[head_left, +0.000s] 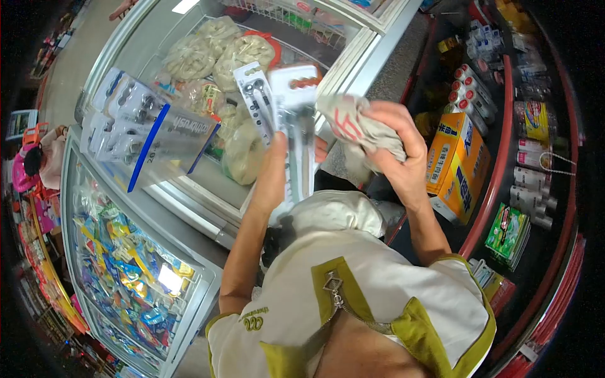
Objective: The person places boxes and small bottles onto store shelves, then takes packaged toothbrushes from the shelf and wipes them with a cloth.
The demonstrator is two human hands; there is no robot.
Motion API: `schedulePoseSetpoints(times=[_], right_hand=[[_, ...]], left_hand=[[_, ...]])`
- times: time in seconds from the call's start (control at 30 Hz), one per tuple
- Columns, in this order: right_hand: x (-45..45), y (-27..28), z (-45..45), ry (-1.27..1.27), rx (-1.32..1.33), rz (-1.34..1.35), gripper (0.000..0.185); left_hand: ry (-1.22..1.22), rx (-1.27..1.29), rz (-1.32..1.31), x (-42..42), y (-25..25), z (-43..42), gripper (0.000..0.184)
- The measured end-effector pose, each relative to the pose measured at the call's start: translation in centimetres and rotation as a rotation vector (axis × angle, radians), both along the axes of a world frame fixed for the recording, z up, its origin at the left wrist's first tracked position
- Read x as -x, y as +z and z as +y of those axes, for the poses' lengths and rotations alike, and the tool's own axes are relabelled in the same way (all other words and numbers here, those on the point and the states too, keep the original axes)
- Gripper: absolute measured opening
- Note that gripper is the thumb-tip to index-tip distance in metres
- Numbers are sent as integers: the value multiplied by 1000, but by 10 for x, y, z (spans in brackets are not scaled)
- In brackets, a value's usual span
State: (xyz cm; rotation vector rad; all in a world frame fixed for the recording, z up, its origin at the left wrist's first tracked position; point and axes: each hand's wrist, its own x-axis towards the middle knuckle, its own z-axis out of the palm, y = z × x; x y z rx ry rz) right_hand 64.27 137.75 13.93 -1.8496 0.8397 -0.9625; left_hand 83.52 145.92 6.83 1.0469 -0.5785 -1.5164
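My left hand point(272, 170) is closed round a couple of toothbrush packs point(296, 94), upright in front of my chest. They have clear fronts and white cards, and the brushes inside show dark. In my right hand point(403, 142) is a bunched greyish-white cloth point(346, 120) with red marks, just right of the packs and slightly blurred. To the left, a clear plastic display box point(170, 148) with blue edges sits on the freezer's edge. More packaged toothbrushes point(126, 120) stand in it.
A glass-topped freezer point(359, 82) holds tied bags of pale food point(242, 60). Another freezer point(142, 252) at lower left is full of colourful packets. Shelves on the right carry a yellow-orange carton point(457, 164), cans point(469, 94) and green packs point(507, 230). Another person point(53, 160) is at far left.
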Motion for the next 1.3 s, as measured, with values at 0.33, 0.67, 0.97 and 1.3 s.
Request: schedulePoseSetpoints(times=[0.33, 0.67, 0.97, 1.3], right_hand=[[-29, -4, -22, -108, 375, 212, 37], [-5, -15, -50, -431, -305, -412, 34], [-54, -31, 1, -33, -729, -484, 41], [-65, -22, 18, 141, -261, -35, 40]], left_hand=[[-215, 102, 1, 26, 10, 7, 58], [70, -212, 186, 20, 11, 6, 63], [287, 11, -74, 34, -2, -14, 34], [362, -144, 71, 9, -5, -6, 47]])
